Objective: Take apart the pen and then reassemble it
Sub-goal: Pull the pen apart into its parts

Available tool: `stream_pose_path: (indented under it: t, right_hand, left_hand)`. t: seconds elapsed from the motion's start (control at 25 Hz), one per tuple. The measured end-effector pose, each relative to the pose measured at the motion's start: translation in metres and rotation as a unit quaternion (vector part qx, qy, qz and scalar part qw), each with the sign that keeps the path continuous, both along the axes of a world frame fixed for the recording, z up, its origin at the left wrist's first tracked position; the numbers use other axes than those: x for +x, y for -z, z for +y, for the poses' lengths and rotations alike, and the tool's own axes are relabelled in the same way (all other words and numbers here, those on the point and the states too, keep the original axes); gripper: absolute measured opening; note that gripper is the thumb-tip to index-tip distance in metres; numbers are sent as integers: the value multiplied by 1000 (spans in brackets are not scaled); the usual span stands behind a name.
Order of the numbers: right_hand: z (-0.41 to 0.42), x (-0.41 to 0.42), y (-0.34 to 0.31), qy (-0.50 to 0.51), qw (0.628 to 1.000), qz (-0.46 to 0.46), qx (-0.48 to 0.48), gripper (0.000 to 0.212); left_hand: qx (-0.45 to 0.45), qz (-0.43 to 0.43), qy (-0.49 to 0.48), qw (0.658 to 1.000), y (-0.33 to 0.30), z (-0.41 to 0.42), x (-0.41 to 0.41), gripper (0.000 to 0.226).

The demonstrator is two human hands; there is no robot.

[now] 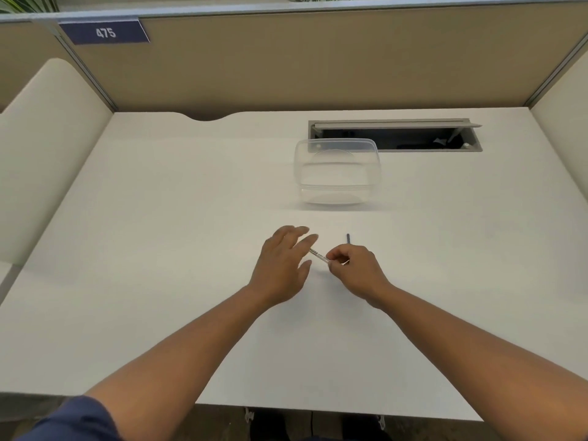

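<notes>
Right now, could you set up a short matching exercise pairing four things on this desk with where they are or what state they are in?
Things:
1. pen barrel
2. dark pen piece
3. clear container
4. left hand

States:
A. lying alone on the desk, just beyond the right hand
B. open, fingers spread
C. pinched in the right hand's fingers
D. standing near the cable slot

Pairs: 1-C, 2-A, 3-D, 4-B

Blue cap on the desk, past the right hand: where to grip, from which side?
Probably pinch the blue cap across its middle, coming from above. It is thin, lies flat on the desk pointing away, and is clear of the right hand, which holds the pen barrel.
</notes>
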State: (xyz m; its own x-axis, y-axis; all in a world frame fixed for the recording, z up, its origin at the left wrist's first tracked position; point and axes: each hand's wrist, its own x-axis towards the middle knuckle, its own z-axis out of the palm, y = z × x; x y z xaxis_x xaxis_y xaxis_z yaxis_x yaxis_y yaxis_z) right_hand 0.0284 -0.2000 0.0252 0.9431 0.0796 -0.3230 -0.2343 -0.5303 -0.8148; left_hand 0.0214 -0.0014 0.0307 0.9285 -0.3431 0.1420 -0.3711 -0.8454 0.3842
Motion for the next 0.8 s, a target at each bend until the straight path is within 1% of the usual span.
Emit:
stream_pose_path:
  t: [0.08,0.16,0.2,0.28,0.36,0.48,0.64,0.72,0.8]
  right_hand:
    - [-6,4,-7,-9,1000,4,17,11]
    - [-9,6,-11,-20,999,10,30,12]
    - [-10,7,-13,-23,999,12,38,11]
    - [-13,9,-17,-27,998,13,55,10]
    - [-15,11,-22,-27,997,7,74,8]
    - [-19,14,-31,-8,994,22,110,7]
    - [-24,20,-43,41,983,96,154,22]
    - [-27,22,-48,27,980,129,148,29]
    - [-29,22,-49,-4,978,153,143,31]
  left_hand:
    - [83,14,42,996,-5,1,9,52]
    - [106,19,59,992,-6,2,14,49]
    - [106,11,68,992,-7,1,15,45]
    - [92,-22,89,992,-8,-1,15,29]
    - [66,-20,98,993,-10,-3,15,16]
    - [57,35,77,995,-16,-6,18,17]
    - [51,9,66,996,-19,-3,18,13]
    - [43,-4,58,997,-20,-1,17,13]
    - [44,-2,61,997,-20,0,17,20]
